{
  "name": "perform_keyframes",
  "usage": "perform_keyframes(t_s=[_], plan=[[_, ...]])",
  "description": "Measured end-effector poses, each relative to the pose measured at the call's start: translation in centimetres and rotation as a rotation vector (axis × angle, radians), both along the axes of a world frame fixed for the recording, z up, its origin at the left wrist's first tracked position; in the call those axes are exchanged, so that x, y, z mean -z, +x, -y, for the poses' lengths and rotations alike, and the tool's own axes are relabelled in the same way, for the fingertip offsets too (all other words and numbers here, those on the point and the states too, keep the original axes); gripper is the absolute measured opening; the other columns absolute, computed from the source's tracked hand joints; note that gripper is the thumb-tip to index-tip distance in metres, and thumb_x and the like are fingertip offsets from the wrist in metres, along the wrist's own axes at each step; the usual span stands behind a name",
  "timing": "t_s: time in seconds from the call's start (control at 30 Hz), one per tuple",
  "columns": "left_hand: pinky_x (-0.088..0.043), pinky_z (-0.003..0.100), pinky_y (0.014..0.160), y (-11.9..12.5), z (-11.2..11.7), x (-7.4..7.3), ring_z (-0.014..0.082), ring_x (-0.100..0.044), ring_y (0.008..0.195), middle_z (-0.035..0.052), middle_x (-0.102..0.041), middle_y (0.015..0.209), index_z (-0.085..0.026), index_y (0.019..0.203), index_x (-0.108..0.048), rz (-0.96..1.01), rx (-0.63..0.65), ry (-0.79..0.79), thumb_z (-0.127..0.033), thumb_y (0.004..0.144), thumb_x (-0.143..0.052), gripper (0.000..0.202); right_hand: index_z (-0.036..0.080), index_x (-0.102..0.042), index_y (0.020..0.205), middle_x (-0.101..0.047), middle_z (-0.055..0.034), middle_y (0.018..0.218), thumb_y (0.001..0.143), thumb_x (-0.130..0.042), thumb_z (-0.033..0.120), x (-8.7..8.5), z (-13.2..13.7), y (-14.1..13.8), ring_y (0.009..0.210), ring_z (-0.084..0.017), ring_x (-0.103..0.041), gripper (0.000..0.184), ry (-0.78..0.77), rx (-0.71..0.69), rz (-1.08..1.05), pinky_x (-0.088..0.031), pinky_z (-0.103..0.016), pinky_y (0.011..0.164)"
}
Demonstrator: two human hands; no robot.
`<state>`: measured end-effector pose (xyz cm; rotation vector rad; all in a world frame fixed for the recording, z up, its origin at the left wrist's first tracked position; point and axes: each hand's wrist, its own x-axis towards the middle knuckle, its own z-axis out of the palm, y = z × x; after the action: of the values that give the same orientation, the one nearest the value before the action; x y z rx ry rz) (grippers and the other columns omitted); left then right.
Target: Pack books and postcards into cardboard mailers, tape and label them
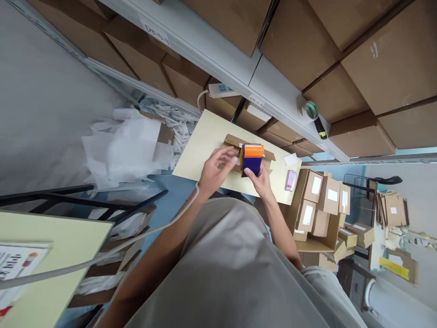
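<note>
My right hand (262, 181) grips a boxy dark blue and orange item (251, 165), its thumb across the lower front. A strip of yellow shows down the item's left side, but its exact kind I cannot make out. Just left of it, my left hand (216, 170) is raised with its fingers apart and slightly blurred, holding nothing that I can see. Beneath both hands an opened cardboard box (232, 140) lies on the pale yellow table (196, 150), partly covered by the hands and the item.
Cartons (341, 95) fill the shelf ahead, where a tape roll (311, 110) and a cutter (320, 128) lie. A power strip (223, 90) sits behind the table. A large carton (312, 246) of small labelled boxes stands right. White paper (119, 141) is heaped left; a cable (164, 225) crosses my left arm.
</note>
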<state>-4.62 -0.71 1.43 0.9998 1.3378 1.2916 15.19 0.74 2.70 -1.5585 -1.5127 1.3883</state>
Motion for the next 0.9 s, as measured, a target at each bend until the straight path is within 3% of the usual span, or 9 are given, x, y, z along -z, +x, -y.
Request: perform_keyframes(t_s=[0.13, 0.3, 0.53, 0.7, 0.9], plan=[[-0.064, 0.038, 0.098, -2.6, -1.8, -0.8, 0.0308, -0.077, 0.12, 0.0146, -0.083, 0.125, -0.02, 0.121, -0.086, 0.189, 0.141, -0.11, -0.078, 0.101, -0.064, 0.065, 0.024, -0.068, 0.133, -0.08, -0.012, 0.127, 0.093, -0.075, 0.084, -0.8, 1.0, 1.1, 0.112, -0.029, -0.075, 0.073, 0.006, -0.146, 0.109, -0.064, -0.044, 0.103], [-0.065, 0.044, 0.105, -4.1, -2.8, -1.7, 0.0322, -0.08, 0.114, 0.0124, -0.087, 0.113, -0.02, 0.101, -0.088, 0.21, 0.308, -0.142, -0.071, 0.079, -0.093, 0.055, 0.024, -0.07, 0.13, -0.079, -0.0097, 0.124, 0.091, -0.079, 0.081, -2.3, 1.5, 1.9, 0.109, -0.028, -0.074, 0.07, 0.001, -0.229, 0.163, -0.063, -0.043, 0.102], [-0.069, 0.046, 0.102, -4.6, -2.4, -0.9, 0.0313, -0.082, 0.106, 0.0111, -0.087, 0.106, -0.021, 0.098, -0.087, 0.198, 0.368, -0.118, -0.082, 0.077, -0.089, 0.065, 0.022, -0.073, 0.129, -0.079, -0.0093, 0.121, 0.093, -0.083, 0.07, -2.9, 1.7, 1.8, 0.109, -0.029, -0.073, 0.061, -0.03, -0.289, 0.204, -0.061, -0.044, 0.101], [-0.069, 0.044, 0.102, -5.9, -2.1, -1.2, 0.0306, -0.082, 0.104, 0.0103, -0.087, 0.106, -0.022, 0.099, -0.087, 0.159, 0.388, -0.089, -0.079, 0.079, -0.089, 0.061, 0.023, -0.072, 0.137, -0.08, -0.0095, 0.125, 0.095, -0.082, 0.067, -3.2, 1.6, 1.3, 0.112, -0.03, -0.075, 0.062, -0.028, -0.327, 0.22, -0.061, -0.044, 0.104], [-0.07, 0.041, 0.095, -6.8, -1.8, -1.1, 0.0286, -0.082, 0.096, 0.0086, -0.086, 0.099, -0.023, 0.096, -0.085, 0.1, 0.391, -0.089, -0.078, 0.083, -0.084, 0.057, 0.024, -0.074, 0.128, -0.08, -0.0074, 0.12, 0.095, -0.081, 0.066, -3.2, 1.5, 0.7, 0.105, -0.028, -0.073, 0.054, -0.047, -0.37, 0.286, -0.061, -0.042, 0.099]])
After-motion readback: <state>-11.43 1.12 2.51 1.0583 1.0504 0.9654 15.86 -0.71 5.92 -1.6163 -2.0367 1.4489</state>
